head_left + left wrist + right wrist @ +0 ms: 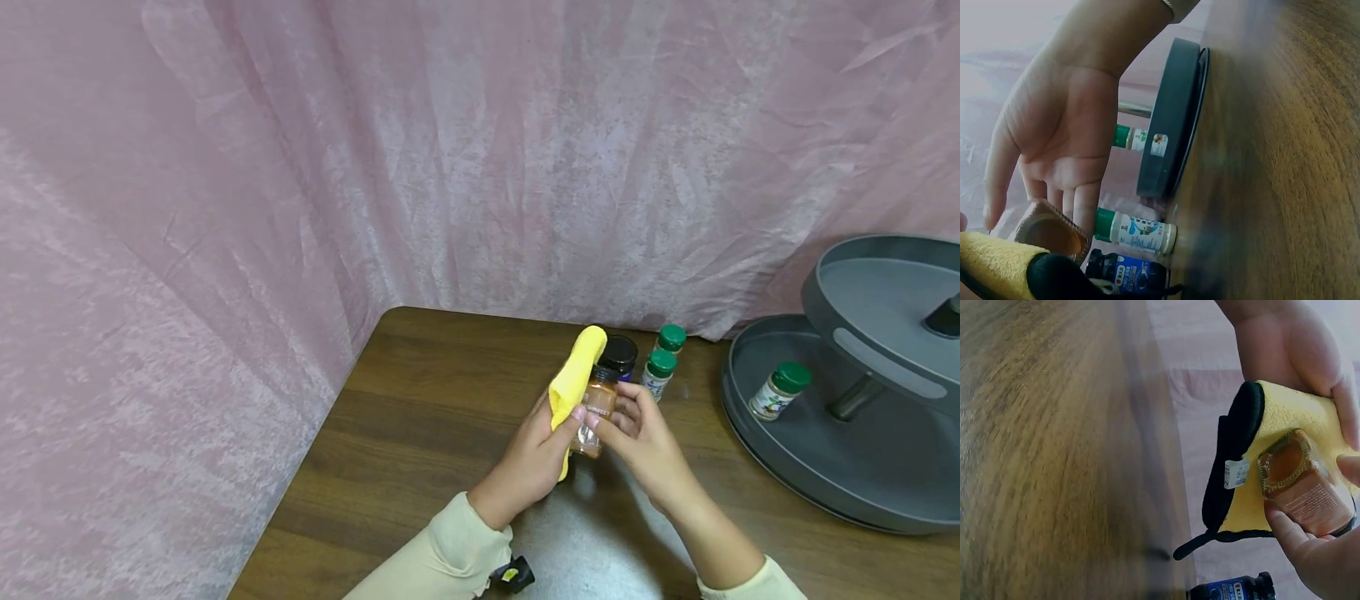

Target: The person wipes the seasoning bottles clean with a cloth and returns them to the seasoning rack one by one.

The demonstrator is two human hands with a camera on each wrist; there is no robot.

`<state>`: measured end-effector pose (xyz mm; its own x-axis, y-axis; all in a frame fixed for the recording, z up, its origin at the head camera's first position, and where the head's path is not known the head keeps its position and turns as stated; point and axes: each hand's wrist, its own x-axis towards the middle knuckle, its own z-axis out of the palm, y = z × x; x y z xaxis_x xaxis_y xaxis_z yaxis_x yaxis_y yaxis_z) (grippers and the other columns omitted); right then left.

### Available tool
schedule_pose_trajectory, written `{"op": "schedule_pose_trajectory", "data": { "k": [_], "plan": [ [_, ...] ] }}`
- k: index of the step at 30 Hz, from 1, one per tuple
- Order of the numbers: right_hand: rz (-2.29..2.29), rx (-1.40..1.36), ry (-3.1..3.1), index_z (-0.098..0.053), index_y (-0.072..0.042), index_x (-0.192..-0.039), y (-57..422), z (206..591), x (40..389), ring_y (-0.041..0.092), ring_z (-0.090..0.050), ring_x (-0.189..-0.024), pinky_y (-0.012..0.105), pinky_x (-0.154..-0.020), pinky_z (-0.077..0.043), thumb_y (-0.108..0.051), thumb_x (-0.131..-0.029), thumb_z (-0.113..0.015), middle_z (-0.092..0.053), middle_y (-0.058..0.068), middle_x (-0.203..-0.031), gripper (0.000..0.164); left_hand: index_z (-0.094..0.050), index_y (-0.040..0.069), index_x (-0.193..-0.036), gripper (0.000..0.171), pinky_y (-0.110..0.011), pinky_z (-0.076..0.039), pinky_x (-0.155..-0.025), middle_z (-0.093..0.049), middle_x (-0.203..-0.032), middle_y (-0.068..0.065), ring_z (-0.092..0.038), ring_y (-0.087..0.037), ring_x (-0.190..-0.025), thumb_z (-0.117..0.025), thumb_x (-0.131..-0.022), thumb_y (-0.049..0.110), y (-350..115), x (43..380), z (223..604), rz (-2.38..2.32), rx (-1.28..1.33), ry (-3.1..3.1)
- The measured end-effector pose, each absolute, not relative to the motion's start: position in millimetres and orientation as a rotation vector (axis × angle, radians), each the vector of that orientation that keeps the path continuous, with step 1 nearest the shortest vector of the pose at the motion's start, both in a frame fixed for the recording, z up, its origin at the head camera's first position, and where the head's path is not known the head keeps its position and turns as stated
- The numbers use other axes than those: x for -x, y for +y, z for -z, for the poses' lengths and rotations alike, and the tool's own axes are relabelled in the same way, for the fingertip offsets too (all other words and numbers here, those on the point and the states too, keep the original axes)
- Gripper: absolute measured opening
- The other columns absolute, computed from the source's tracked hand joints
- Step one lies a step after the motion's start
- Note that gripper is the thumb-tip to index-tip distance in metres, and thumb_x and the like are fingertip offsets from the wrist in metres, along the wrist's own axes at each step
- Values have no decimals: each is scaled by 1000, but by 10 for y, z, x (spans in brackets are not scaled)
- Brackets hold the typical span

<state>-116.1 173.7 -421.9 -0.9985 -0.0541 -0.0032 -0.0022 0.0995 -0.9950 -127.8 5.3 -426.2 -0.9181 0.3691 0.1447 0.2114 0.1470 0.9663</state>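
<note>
Yellow plush cloth with black edging [573,379] gripped in left hand [534,454], thumb in front, fingers hidden behind; cloth against clear squarish jar of orange-brown powder [600,402]. Jar held between both hands, above brown wood-grain table [405,400]; right hand [647,437] half-closed, thumb and fingers gripping jar. Just beyond hands: black-lidded dark jar with blue label [1134,274], two green-capped bottles [657,385]. Right of right hand: grey two-tier round tray [862,467] bearing third green-capped bottle [772,398].
</note>
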Motion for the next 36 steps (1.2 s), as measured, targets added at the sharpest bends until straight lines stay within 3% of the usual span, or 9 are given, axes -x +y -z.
{"op": "schedule_pose_trajectory", "data": {
  "k": [6,11,14,16,19,22,27,32,36],
  "plan": [
    [2194,52,2269,-29,0,-146,1727,4249,1158,-1,-63,-107,19,-87,-55,-7,-99,-63,-48,14,-135,59,-9,32,-162,65,-39,-32,-122,-19,-168,12,-36,-13,-148,-44,-108,37,91,1236,4252,-1857,-708,2331],
    [2313,18,2212,-31,-4,-145,1750,4242,1162,0,-62,-112,17,-90,-54,-10,-100,-62,-53,0,-127,55,-11,30,-162,64,-41,-26,-125,-13,-169,14,-24,-13,-154,-44,-108,36,99,1219,4258,-1800,-776,2394],
    [2375,-31,2175,-31,-6,-146,1775,4224,1175,1,-63,-112,17,-90,-54,-14,-101,-61,-54,-2,-126,54,-13,30,-162,62,-39,-26,-125,-15,-169,14,-24,-12,-154,-44,-108,36,100,1217,4257,-1778,-795,2386],
    [2420,-72,2129,-31,-9,-147,1791,4206,1181,1,-63,-111,17,-90,-54,-17,-103,-59,-56,-4,-125,53,-20,28,-161,59,-36,-34,-121,-27,-166,9,-37,-13,-148,-44,-108,36,104,1214,4260,-1795,-769,2348],
    [2481,-103,2043,-33,-13,-146,1803,4187,1187,1,-62,-111,18,-92,-54,-21,-105,-54,-60,-8,-125,47,-36,19,-155,51,-30,-48,-105,-51,-148,-3,-57,-16,-125,-46,-108,35,111,1205,4267,-1867,-671,2261],
    [2488,-99,1998,-35,-15,-143,1803,4183,1187,2,-60,-113,18,-94,-52,-24,-107,-50,-61,-9,-124,40,-48,10,-143,42,-25,-52,-89,-62,-122,-12,-64,-18,-103,-47,-108,33,112,1190,4268,-1924,-584,2194],
    [2389,-89,2067,-36,-10,-147,1780,4212,1203,6,-56,-115,18,-94,-51,-25,-105,-56,-54,-4,-128,49,-46,9,-144,43,-26,-53,-90,-63,-122,-15,-66,-23,-106,-47,-108,33,105,1178,4282,-1957,-552,2154],
    [2302,-43,2136,-41,-7,-147,1756,4238,1189,6,-57,-114,19,-91,-51,-21,-103,-60,-58,-4,-125,50,-45,10,-145,44,-27,-53,-91,-63,-125,-13,-65,-16,-106,-46,-108,35,88,1205,4279,-2000,-477,2162],
    [2148,13,2255,-40,-6,-150,1723,4233,1149,7,-60,-113,19,-90,-54,-19,-101,-63,-60,7,-128,56,-47,11,-142,44,-28,-53,-92,-64,-123,-11,-63,-12,-104,-46,-108,38,58,1252,4266,-2039,-408,2161]
  ]
}}
